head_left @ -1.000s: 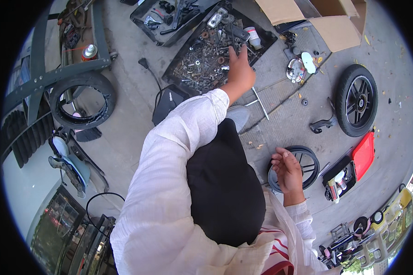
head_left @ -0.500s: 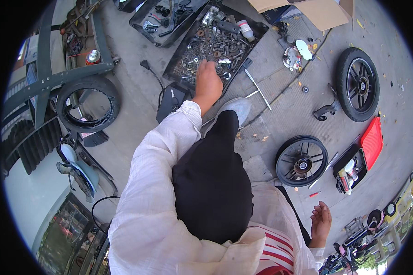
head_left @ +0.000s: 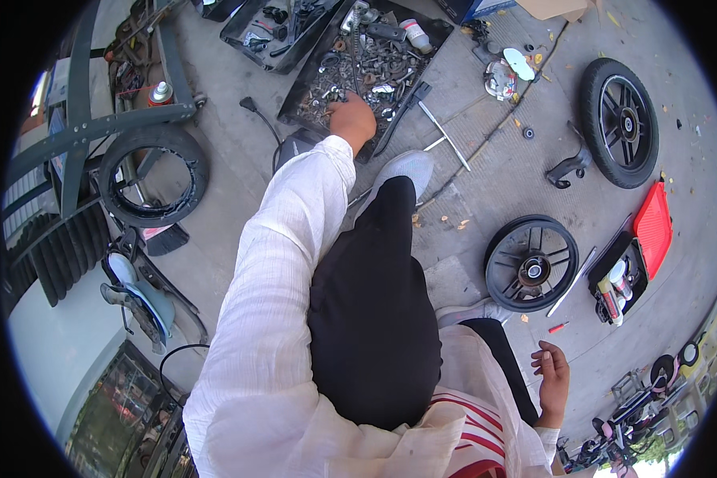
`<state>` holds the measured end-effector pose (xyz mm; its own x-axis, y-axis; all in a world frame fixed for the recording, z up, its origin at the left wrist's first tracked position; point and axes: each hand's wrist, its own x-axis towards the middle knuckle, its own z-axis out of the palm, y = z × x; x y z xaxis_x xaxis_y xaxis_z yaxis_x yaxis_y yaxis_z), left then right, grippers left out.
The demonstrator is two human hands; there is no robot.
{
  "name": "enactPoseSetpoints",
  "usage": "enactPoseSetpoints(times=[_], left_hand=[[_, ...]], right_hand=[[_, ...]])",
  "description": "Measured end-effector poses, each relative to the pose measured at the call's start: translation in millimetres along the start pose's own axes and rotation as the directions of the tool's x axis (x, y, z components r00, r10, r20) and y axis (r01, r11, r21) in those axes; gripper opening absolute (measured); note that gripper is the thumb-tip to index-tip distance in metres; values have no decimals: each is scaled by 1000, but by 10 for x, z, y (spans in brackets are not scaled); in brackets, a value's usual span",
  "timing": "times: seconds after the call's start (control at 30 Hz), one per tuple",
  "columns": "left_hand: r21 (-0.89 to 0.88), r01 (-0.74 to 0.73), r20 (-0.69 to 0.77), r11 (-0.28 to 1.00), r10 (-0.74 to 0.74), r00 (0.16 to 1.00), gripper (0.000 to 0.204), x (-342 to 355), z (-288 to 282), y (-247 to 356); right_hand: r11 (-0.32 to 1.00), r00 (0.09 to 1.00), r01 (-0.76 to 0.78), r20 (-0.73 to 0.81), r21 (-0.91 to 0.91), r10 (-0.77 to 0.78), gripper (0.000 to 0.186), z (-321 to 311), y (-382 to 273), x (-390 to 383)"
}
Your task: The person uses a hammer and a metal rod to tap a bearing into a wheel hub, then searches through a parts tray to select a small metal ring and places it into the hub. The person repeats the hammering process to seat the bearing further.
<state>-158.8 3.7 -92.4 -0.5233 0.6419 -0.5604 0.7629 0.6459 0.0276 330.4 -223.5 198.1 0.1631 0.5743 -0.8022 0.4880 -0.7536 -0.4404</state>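
My left hand (head_left: 354, 121) reaches down into a black tray (head_left: 440, 49) heaped with bolts, nuts, washers and other small metal parts. Its fingers are bent and pressed together among the pieces; the fingertips are hidden, and I cannot make out what they grip. A white bottle (head_left: 415, 35) and a dark oblong part (head_left: 385, 32) lie in the tray's far side. Low on the right, my right hand (head_left: 553, 378) hangs away from everything, fingers loosely curled and apart, holding nothing. The nearest thing to it is a small red-handled tool (head_left: 558, 327) on the ground.
A bare wheel rim (head_left: 531, 263) lies near my right shoe, a tyred wheel (head_left: 620, 123) beyond it. An open toolbox with a red lid (head_left: 653, 231) is at right. Beside the tray lies a T-shaped metal bar (head_left: 448, 135). A loose tyre (head_left: 115, 199) rests by a metal frame (head_left: 76, 111).
My left hand has moved down and left into the parts, its arm covering more of the black box below the tray. My right hand has shifted slightly, its fingers a little more spread.
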Motion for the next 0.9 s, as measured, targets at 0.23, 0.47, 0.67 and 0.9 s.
enactPoseSetpoints(times=[0.23,0.47,0.67,0.9], left_hand=[[-315,-278,-89,907,264,960,59,-245,66,164],[-547,-511,-260,663,446,856,60,-706,-41,314],[-464,-633,-336,620,537,773,69,-829,51,110],[-318,-483,-308,816,393,866,35,-166,-484,-746]], right_hand=[[997,999,43,11,-65,-43,34,21,-273,77],[993,999,39,-19,-108,-41,35,13,-405,183],[983,999,23,-38,-180,-30,34,23,-408,230],[980,999,33,-19,-194,-37,35,72,-478,254]])
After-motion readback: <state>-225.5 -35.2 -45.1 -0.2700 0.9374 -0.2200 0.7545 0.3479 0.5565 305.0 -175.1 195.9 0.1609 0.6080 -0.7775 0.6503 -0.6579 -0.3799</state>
